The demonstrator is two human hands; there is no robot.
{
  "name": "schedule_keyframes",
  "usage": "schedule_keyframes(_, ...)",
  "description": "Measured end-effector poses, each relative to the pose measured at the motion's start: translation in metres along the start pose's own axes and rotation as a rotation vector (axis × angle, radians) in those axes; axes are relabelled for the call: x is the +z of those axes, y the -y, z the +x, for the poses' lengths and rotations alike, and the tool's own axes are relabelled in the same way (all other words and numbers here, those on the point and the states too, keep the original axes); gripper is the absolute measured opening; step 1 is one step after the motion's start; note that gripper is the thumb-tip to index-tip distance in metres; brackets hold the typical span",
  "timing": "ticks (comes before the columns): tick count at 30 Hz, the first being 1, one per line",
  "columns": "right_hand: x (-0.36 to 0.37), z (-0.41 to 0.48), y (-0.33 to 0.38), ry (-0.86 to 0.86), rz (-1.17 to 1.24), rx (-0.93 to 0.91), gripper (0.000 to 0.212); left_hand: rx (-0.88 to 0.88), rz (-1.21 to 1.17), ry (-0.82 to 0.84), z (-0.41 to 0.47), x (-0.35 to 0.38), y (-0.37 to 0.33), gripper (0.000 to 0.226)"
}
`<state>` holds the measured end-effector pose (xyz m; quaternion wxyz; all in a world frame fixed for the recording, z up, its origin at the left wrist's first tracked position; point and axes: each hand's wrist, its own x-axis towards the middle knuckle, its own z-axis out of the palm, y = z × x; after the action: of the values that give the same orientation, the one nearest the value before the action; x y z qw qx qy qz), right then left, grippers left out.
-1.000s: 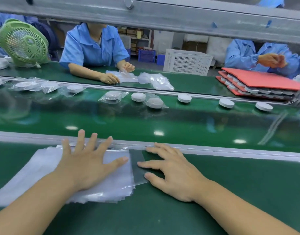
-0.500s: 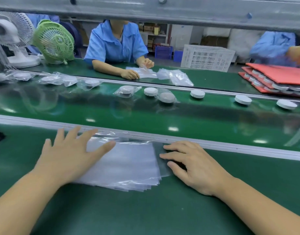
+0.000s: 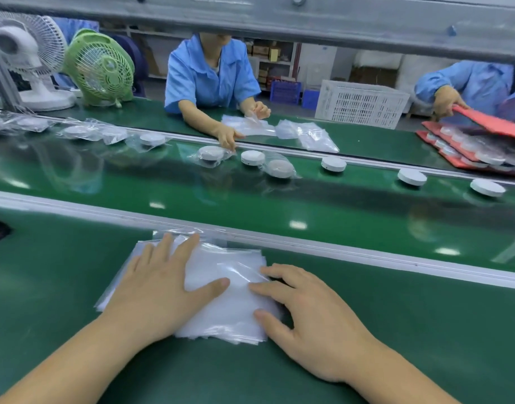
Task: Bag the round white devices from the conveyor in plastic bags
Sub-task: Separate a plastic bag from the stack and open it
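While the fingers (image 3: 186, 252) of the left hand (image 3: 160, 290) lie straight and spread wide, pressed flat on the stack of plastic bags (image 3: 230, 313), the right hand (image 3: 311, 325) rests at the stack's right edge. Its fingers are loosely extended, and the index fingertip (image 3: 257, 289) and thumb touch the top bag without gripping anything. The stack lies on the green table (image 3: 396, 330) under both hands, its far end reaching the metal rail (image 3: 367, 255). Beyond the rail, well apart from the fingers, the round white devices (image 3: 333, 163) sit in a row along the far side of the conveyor belt (image 3: 250, 205), some bare, beside bagged devices (image 3: 211, 153). Across the belt a worker (image 3: 212, 77) in a blue shirt reaches toward a bagged one, with two fans (image 3: 100, 68) to the left and red trays (image 3: 483, 147) to the right.
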<state>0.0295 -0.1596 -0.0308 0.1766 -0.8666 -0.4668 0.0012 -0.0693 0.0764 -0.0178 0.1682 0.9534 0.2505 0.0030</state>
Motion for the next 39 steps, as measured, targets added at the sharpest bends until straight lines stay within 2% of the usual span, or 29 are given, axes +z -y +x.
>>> schedule_keyframes(3,0.001,-0.001,0.002,0.031,0.034,-0.016,0.056,0.028,0.011,-0.128,-0.002,-0.009,-0.001,0.102)
schedule_keyframes(6,0.0,0.001,0.0,0.027,0.073,-0.017,0.056,0.297,0.241,-0.502,-0.001,-0.025,-0.005,0.071)
schedule_keyframes(8,0.0,0.002,-0.002,0.008,0.109,-0.007,0.056,0.466,0.227,-0.631,-0.003,-0.026,-0.015,0.048)
schedule_keyframes(11,0.0,0.005,-0.004,-0.038,0.185,-0.009,0.05,0.484,0.246,-0.436,-0.011,-0.007,-0.035,0.041)
schedule_keyframes(14,-0.002,0.007,-0.008,-0.175,0.364,0.053,0.037,0.513,0.238,-0.261,-0.012,0.001,-0.041,0.038)
schedule_keyframes(17,-0.005,0.01,-0.014,-0.286,0.537,0.17,0.013,0.539,0.258,-0.225,-0.008,-0.008,-0.048,0.03)
schedule_keyframes(19,-0.009,0.011,-0.016,-0.314,0.653,0.26,0.014,0.535,0.281,-0.206,-0.007,-0.012,-0.055,0.026)
schedule_keyframes(22,-0.012,0.014,-0.019,-0.407,0.833,0.368,0.017,0.57,0.36,-0.208,0.004,-0.014,-0.079,0.052)
schedule_keyframes(24,-0.015,0.015,-0.021,-0.51,1.017,0.434,0.021,0.599,0.349,-0.216,0.008,-0.005,-0.096,0.057)
schedule_keyframes(27,-0.021,0.016,-0.023,-0.764,1.233,0.499,0.023,0.6,0.205,-0.223,0.006,0.02,-0.109,0.042)
schedule_keyframes(30,-0.025,0.015,-0.029,-0.974,1.274,0.543,0.013,0.638,0.104,-0.258,0.002,0.032,-0.109,0.02)
schedule_keyframes(33,-0.024,0.016,-0.03,-0.967,1.272,0.548,0.014,0.67,-0.007,-0.288,0.002,0.036,-0.112,0.021)
schedule_keyframes(36,-0.022,0.017,-0.03,-0.923,1.257,0.548,0.015,0.633,0.032,-0.275,0.005,0.043,-0.113,0.04)
schedule_keyframes(39,-0.021,0.018,-0.031,-0.884,1.26,0.557,0.015,0.596,0.039,-0.251,0.007,0.046,-0.109,0.044)
